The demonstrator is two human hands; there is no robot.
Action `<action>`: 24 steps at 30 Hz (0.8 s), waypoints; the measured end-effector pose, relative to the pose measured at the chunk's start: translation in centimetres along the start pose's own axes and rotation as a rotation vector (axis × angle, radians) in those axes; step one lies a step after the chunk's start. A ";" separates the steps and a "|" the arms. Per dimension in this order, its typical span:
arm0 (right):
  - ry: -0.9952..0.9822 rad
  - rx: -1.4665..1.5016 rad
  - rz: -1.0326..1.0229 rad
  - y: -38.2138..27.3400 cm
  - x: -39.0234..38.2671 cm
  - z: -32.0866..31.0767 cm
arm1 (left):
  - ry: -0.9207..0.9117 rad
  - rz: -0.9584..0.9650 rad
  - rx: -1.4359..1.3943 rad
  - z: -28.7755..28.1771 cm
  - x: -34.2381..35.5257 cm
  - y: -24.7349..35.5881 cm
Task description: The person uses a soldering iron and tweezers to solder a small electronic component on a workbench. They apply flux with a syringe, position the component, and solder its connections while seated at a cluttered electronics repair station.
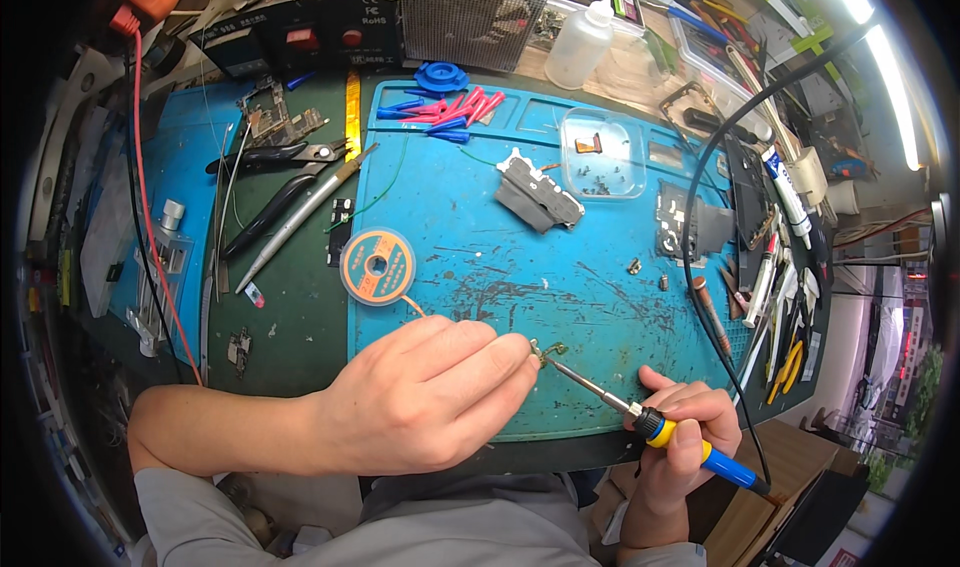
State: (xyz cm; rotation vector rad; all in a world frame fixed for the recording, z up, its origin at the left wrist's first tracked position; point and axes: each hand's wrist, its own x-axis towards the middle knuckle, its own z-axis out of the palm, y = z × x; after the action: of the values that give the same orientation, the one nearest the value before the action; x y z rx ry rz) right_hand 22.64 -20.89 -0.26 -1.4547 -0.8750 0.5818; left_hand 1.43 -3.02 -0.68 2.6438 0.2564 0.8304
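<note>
My left hand [430, 392] is closed in a pinch around a small greenish circuit board piece [552, 349], its fingertips at the piece's left end. In my right hand [692, 422] is a soldering iron [728, 467] with a blue and yellow handle, gripped like a pen. The iron's thin metal tip points up and left and meets the board piece, or comes very close to it; I cannot tell which. Just beyond my left knuckles lies a round spool of desoldering braid [378, 267], orange and teal, its copper-coloured end reaching toward that hand.
A blue work mat [450, 227] covers the bench. On it are a dark grey metal plate [538, 192], a clear tray [605, 172] with tiny screws, and pink and blue nozzles [460, 112]. Pliers [275, 207] lie left. The iron's black cable [700, 182] arches over the right side.
</note>
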 end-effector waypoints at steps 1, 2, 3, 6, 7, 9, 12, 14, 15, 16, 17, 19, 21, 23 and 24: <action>0.003 -0.005 -0.001 0.0 0.0 0.0 | -0.001 -0.001 -0.001 0.0 0.0 0.0; 0.002 -0.008 -0.003 0.0 0.0 0.0 | -0.002 -0.001 -0.001 0.0 0.0 0.0; 0.002 -0.010 -0.005 0.0 0.0 0.1 | -0.005 -0.002 -0.002 0.0 0.0 0.0; -0.005 -0.013 -0.005 0.0 0.0 0.0 | -0.010 -0.003 -0.004 0.0 0.0 0.0; -0.008 -0.014 -0.004 0.0 0.1 0.0 | -0.011 -0.005 -0.003 -0.1 -0.1 0.0; -0.005 -0.014 -0.005 0.0 0.1 0.1 | -0.012 -0.005 -0.003 -0.1 0.0 0.0; -0.008 -0.020 -0.010 0.1 0.1 0.0 | -0.012 -0.005 -0.002 0.0 0.0 0.0; -0.011 -0.021 -0.011 0.1 0.1 0.0 | -0.013 -0.006 -0.001 0.0 -0.1 0.0; -0.010 -0.021 -0.010 0.0 0.1 0.0 | -0.013 -0.006 -0.001 0.0 -0.1 0.0; -0.010 -0.021 -0.009 0.0 0.1 0.0 | -0.013 -0.006 -0.001 0.0 -0.1 0.0; -0.005 -0.050 -0.007 -0.1 0.1 0.2 | -0.013 -0.005 -0.001 0.0 -0.1 0.0; 0.006 -0.106 -0.005 -0.4 0.2 0.6 | -0.015 -0.006 -0.003 0.0 -0.1 0.0; 0.007 -0.104 -0.004 -0.3 0.1 0.6 | -0.016 -0.005 -0.004 -0.1 0.0 0.0; 0.009 -0.105 -0.007 -0.4 0.1 0.6 | -0.016 -0.004 -0.005 0.0 0.0 0.0; 0.007 -0.107 -0.009 -0.4 0.2 0.7 | -0.013 -0.005 -0.004 0.0 -0.1 0.0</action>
State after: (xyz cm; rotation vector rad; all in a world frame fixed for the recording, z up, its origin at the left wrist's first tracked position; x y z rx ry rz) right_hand 22.14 -20.38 0.06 -1.5473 -0.9185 0.5294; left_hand 1.36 -3.03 -0.67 2.6425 0.2577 0.8104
